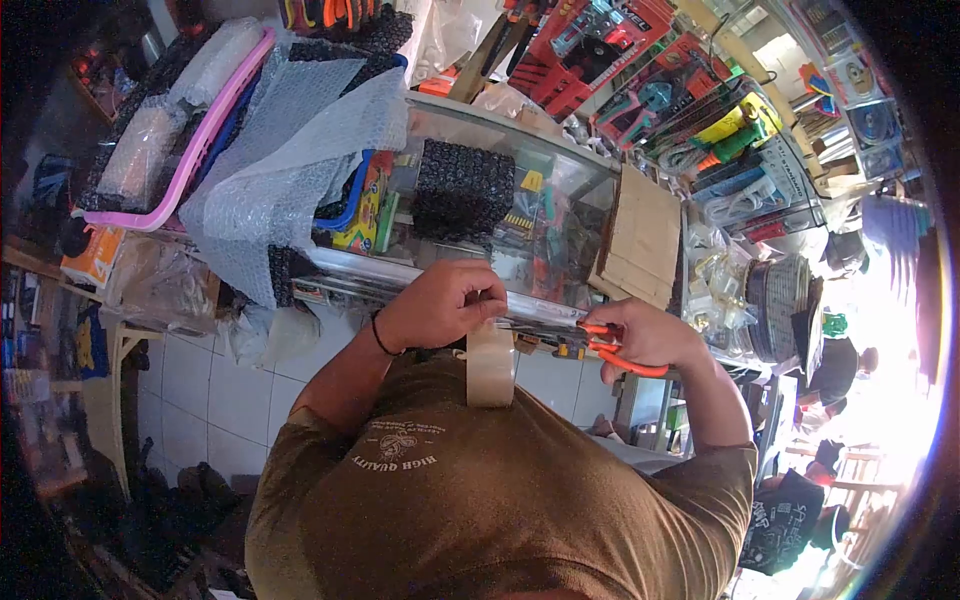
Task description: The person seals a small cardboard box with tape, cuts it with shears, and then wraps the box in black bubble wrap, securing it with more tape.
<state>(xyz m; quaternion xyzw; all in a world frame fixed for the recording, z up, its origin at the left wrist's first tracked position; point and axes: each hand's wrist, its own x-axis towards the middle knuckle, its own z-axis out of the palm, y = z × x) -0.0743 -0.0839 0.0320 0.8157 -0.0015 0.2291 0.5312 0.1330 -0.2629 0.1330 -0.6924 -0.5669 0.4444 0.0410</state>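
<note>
My left hand (450,305), with a dark band at the wrist, is closed with its fingertips pinched at the top of a roll of tan packing tape (490,368). The tape hangs in front of my shirt, its broad outer face showing. My right hand (640,340) is closed around an orange-handled tool (625,360), scissors or pliers. Its dark jaws or blades point left toward the tape, and their tips are hard to make out. Just beyond my hands, a package in black bubble wrap (463,188) rests on the glass display counter (400,268).
Clear bubble wrap (290,130) drapes over baskets at left, beside a pink basket (225,110) of wrapped items. A cardboard piece (640,235) leans on the counter's right end. Packaged tools (590,50) crowd the back. Another person (790,520) is at lower right.
</note>
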